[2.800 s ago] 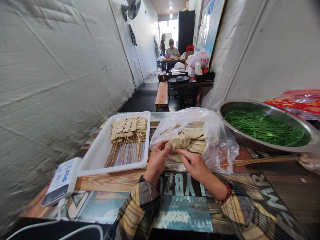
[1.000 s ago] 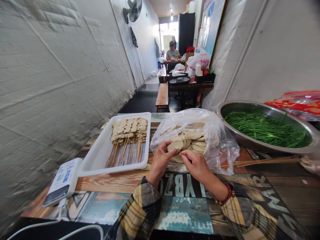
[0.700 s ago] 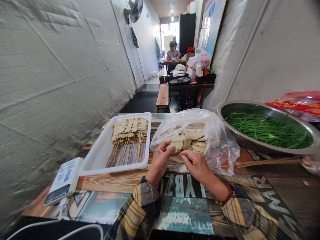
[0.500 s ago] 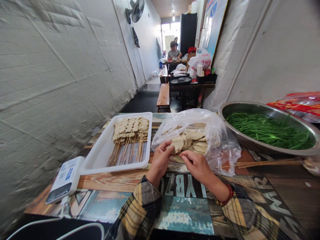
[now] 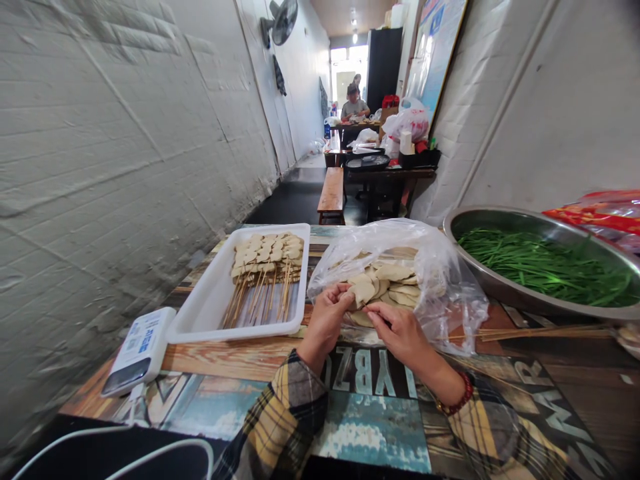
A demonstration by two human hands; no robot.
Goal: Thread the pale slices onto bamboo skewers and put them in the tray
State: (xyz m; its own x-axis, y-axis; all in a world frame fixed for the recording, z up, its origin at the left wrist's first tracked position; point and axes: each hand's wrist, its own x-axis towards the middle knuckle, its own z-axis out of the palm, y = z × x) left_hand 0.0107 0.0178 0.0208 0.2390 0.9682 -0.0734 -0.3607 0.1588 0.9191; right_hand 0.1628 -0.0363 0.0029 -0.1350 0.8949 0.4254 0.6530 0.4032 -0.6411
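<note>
My left hand [image 5: 327, 317] is closed, pinching a flat beige slice [image 5: 363, 289] at the front of an open clear plastic bag [image 5: 445, 293]. More such slices [image 5: 403, 293] lie heaped inside the bag. Close beside it, my right hand [image 5: 397, 330] pinches what looks like a bamboo skewer, its tip at the slice's lower edge and most of its length hidden by the fingers. To the left, a white tray [image 5: 200, 323] bears rows of skewered slices [image 5: 267, 253], their bare sticks pointing toward me.
A metal basin [image 5: 463, 261] of cut green stalks [image 5: 540, 267] stands right of the bag, with loose skewers [image 5: 545, 332] in front. At left are a white digital scale [image 5: 143, 350] and its cable [image 5: 165, 448]. Beyond stand a bench [image 5: 331, 190], another table and people.
The whole view has shifted slightly, with things appearing a little further right. Both hands keep nearly the same pose at the slice.
</note>
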